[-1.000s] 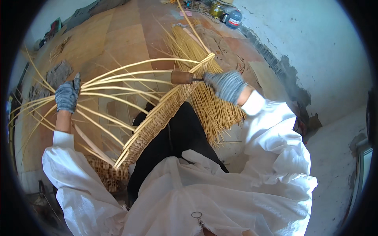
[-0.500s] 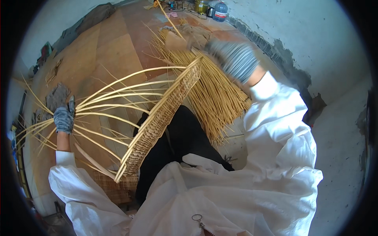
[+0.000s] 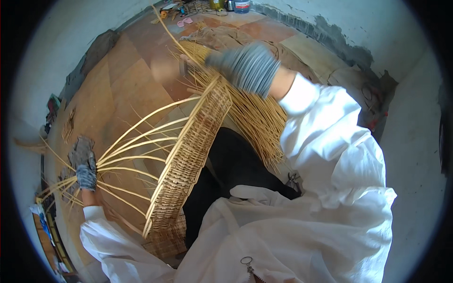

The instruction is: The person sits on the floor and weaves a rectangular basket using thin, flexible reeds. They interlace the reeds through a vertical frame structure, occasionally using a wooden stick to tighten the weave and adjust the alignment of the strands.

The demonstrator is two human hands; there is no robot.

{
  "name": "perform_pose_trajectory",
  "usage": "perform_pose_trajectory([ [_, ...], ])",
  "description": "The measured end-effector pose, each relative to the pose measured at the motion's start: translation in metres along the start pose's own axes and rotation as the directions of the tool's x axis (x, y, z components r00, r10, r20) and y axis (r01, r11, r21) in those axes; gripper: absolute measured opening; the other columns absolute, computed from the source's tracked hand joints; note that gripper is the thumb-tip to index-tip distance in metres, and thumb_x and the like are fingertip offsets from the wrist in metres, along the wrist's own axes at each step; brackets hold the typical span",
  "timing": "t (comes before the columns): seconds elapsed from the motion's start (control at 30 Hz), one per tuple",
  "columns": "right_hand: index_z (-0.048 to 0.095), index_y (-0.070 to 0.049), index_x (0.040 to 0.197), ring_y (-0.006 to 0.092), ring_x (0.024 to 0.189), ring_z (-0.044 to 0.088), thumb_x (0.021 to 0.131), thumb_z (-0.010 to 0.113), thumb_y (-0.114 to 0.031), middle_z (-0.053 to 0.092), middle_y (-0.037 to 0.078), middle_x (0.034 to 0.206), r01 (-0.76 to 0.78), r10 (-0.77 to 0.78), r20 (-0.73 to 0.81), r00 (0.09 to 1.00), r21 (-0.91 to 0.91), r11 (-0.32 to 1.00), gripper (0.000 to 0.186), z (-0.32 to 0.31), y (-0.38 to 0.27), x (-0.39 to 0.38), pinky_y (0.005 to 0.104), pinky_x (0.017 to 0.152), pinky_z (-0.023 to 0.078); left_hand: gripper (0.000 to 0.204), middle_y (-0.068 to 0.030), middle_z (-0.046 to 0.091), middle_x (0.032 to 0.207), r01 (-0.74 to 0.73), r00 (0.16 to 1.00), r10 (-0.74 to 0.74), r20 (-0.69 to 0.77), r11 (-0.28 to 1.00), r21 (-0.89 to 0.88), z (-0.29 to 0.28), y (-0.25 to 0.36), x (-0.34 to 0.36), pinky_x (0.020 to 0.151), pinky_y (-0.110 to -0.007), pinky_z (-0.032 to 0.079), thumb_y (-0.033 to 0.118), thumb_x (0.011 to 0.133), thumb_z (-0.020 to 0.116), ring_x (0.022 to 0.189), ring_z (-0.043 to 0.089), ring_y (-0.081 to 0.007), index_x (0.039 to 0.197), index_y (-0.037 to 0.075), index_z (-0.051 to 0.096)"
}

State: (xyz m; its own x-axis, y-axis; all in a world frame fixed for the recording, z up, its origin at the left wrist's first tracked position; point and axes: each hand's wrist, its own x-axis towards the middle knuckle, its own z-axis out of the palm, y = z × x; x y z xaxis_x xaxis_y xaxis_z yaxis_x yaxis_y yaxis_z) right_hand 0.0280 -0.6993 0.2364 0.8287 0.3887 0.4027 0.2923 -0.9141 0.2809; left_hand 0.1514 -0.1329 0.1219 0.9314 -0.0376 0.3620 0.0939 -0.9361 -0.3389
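Observation:
A half-woven wicker basket (image 3: 188, 165) stands tilted across my lap, its woven side toward me. Its long pale rods (image 3: 137, 141) bend leftward into a bunch. My left hand (image 3: 86, 174), in a grey-striped glove, is closed around that bunch, with the rod ends sticking out beyond it. Just above the basket's far end is my right hand (image 3: 245, 68), gloved in grey and smeared by motion. It grips a tool with a blurred tan, block-like head (image 3: 167, 70); its exact kind is unclear. One long rod (image 3: 166, 29) rises beside that tool.
A thick bundle of loose rods (image 3: 257, 125) lies on the floor right of the basket. A woven piece (image 3: 165, 243) sits below the basket. Pink slippers (image 3: 185, 21) and a water jug (image 3: 241, 6) are at the far wall. A metal tool (image 3: 293, 180) lies by my right knee.
My right hand and the tool have swung leftward over the basket's far end. The basket and my left hand appear lower in view, with the woven side turned more toward me.

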Motion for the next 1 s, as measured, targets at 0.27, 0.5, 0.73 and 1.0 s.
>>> perform_pose_trajectory([
  [0.27,0.061,-0.003,0.098,0.0327,0.068,0.064,0.081,0.055,-0.018,0.063,0.017,0.074,-0.266,0.218,0.369,0.903,0.084,0.96,0.023,0.118,0.057,-0.042,0.0395,0.058,0.051,0.04,-0.0231,0.062,0.09,0.037,0.998,-0.04,0.041,0.998,0.059,-0.018,-0.019,-0.009,0.071,-0.044,0.047,0.039,0.092,0.046,0.08,0.06,-0.0358,0.092,0.003,0.065],
  [0.5,0.065,-0.002,0.083,0.0214,0.053,0.05,0.078,0.06,-0.02,0.059,0.013,0.062,-0.612,0.35,0.503,0.79,0.613,0.5,0.019,0.283,0.068,-0.149,0.0352,0.054,0.043,0.06,-0.019,0.052,0.122,0.225,0.928,0.271,0.257,0.145,-0.964,-0.03,0.083,-0.054,0.092,-0.039,0.041,0.04,0.083,0.062,0.109,0.052,-0.0332,0.125,-0.001,0.045],
  [0.73,0.066,-0.004,0.083,0.0262,0.054,0.054,0.079,0.059,-0.022,0.059,0.015,0.061,-0.664,0.295,0.629,0.719,0.497,0.559,0.02,0.304,0.006,-0.197,0.0373,0.053,0.043,0.056,-0.0129,0.067,0.085,-0.14,0.959,0.284,0.015,0.518,-0.844,-0.112,0.208,-0.125,0.074,-0.039,0.049,0.039,0.069,0.075,0.079,0.061,-0.0264,0.106,-0.001,0.059],
  [1.0,0.067,-0.003,0.085,0.0272,0.06,0.057,0.087,0.055,-0.023,0.063,0.018,0.072,-0.615,0.558,0.384,0.736,0.724,0.313,0.023,0.287,0.04,-0.217,0.0378,0.06,0.046,0.048,-0.0089,0.066,0.09,-0.144,0.873,0.458,0.166,0.569,-0.81,-0.116,0.171,-0.081,0.079,-0.032,0.046,0.016,0.062,0.081,0.079,0.059,-0.0199,0.101,0.001,0.059],
])
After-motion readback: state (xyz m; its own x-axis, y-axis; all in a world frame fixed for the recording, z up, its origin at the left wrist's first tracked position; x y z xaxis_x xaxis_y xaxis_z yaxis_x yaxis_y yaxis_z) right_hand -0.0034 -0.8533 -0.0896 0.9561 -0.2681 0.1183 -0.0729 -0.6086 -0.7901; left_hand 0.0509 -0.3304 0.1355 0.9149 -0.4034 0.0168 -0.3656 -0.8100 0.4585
